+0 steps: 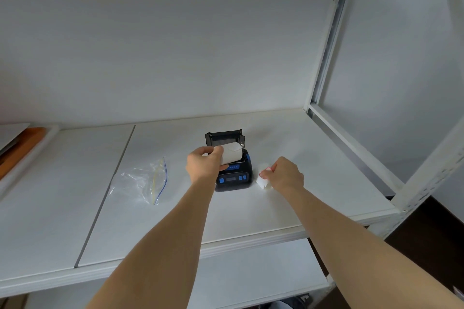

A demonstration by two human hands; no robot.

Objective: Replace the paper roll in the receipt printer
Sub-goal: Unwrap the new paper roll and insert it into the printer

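On the white shelf board (251,208) we see the small black printer with blue buttons (234,179), lid up. Left hand (204,164) grips a white paper roll (232,154) over its bay. Right hand (285,174) pinches a smaller white roll (263,182) beside it.

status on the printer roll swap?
Left hand holds paper roll over open receipt printer. Right hand on small roll beside printer. Lid up; nothing blocks. Zip bag lies left.
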